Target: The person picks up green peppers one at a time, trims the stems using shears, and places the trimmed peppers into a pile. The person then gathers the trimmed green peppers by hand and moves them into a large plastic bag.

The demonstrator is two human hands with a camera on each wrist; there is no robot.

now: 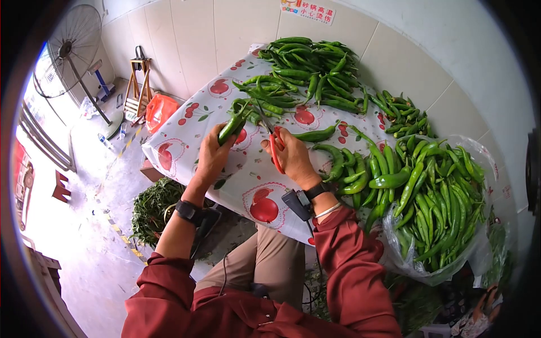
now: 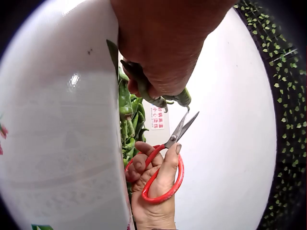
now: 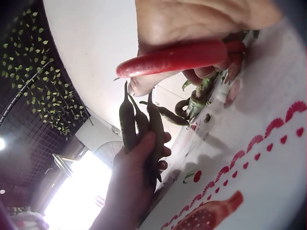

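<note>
My left hand [image 1: 209,155] grips a small bunch of green chili peppers [image 1: 230,128] over the table. In the right wrist view three of these peppers [image 3: 127,122] show side by side, stems pointing up out of the fist. My right hand [image 1: 297,162] holds scissors [image 1: 274,152] with red loop handles, thumb and fingers through the loops. The scissor blades [image 2: 181,128] stand parted in the left wrist view, their tips close to the stem end of a held pepper. A single green pepper [image 1: 315,134] lies on the tablecloth beyond the right hand.
A fruit-patterned cloth covers the table [image 1: 236,191]. Heaped peppers [image 1: 304,53] lie along its far side, with more loose ones at right. A clear plastic bag [image 1: 437,276] full of peppers stands at the right edge. Leafy greens [image 1: 153,211] sit on the floor at left, below a standing fan [image 1: 66,49].
</note>
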